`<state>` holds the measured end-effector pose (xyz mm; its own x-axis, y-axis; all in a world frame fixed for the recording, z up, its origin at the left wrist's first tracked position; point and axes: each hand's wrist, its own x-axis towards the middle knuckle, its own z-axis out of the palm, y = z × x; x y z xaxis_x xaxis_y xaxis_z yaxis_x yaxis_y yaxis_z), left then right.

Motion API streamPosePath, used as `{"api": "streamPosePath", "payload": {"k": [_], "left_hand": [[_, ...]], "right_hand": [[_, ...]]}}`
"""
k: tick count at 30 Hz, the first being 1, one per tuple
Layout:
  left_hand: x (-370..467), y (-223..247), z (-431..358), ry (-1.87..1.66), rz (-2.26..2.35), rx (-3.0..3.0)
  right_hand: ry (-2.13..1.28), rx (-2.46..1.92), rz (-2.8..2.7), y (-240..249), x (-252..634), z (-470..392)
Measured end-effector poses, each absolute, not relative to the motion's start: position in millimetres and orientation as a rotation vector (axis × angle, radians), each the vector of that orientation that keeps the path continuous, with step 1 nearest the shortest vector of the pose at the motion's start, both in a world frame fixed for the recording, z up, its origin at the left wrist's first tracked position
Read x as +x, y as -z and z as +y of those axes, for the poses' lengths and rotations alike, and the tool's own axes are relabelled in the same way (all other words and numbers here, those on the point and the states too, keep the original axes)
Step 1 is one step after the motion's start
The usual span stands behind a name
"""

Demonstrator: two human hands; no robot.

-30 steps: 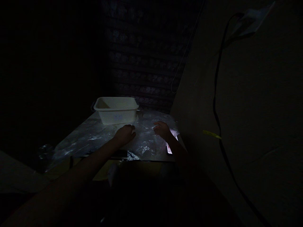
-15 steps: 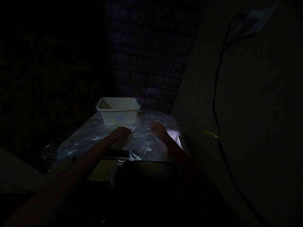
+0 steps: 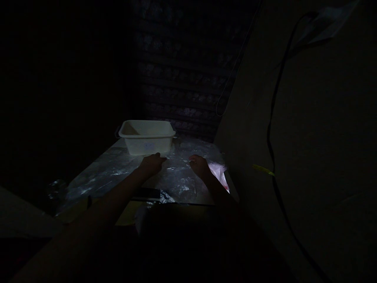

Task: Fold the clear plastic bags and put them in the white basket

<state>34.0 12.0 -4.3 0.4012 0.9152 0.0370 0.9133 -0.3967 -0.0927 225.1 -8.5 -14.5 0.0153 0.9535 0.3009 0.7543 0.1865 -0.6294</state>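
The scene is very dark. Over the middle of a table [image 3: 103, 165] covered with shiny clear plastic sheeting [image 3: 182, 184], my left hand [image 3: 151, 164] is closed, its fingertips pointing right, just in front of a white plastic tub [image 3: 149, 145]. Opposite it, my right hand [image 3: 200, 166] has curled fingers pointing left, with a gap between the two hands. Whatever either hand pinches is too dim to make out; clear plastic lies under and between them. The tub stands upright at the back, with handles at its sides, and its bottom is hidden.
Pinkish-white plastic [image 3: 219, 173] lies at the table's right edge. A dark flat strip [image 3: 147, 193] runs along the front edge. To the right, a black cable [image 3: 269, 133] with a yellow tie [image 3: 263, 169] hangs along the wall [image 3: 318, 118]. Behind is a patterned blind or curtain [image 3: 182, 78].
My right hand's fingers have curled in from a looser, more spread pose. My left hand has shifted slightly forward and right. The tub stays in place; the view has tilted a little.
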Motion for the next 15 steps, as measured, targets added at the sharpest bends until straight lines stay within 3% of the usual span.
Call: {"api": "streamPosePath", "payload": {"k": [5, 15], "left_hand": [[36.4, 0.9, 18.3, -0.009, -1.787, -2.446], [18.2, -7.6, 18.0, 0.329, -2.142, -2.314]], "right_hand": [[-0.147, -1.864, -1.820, 8.9, 222.0, -16.4], [-0.380, -1.816, -1.780, 17.8, 222.0, -8.3]]}}
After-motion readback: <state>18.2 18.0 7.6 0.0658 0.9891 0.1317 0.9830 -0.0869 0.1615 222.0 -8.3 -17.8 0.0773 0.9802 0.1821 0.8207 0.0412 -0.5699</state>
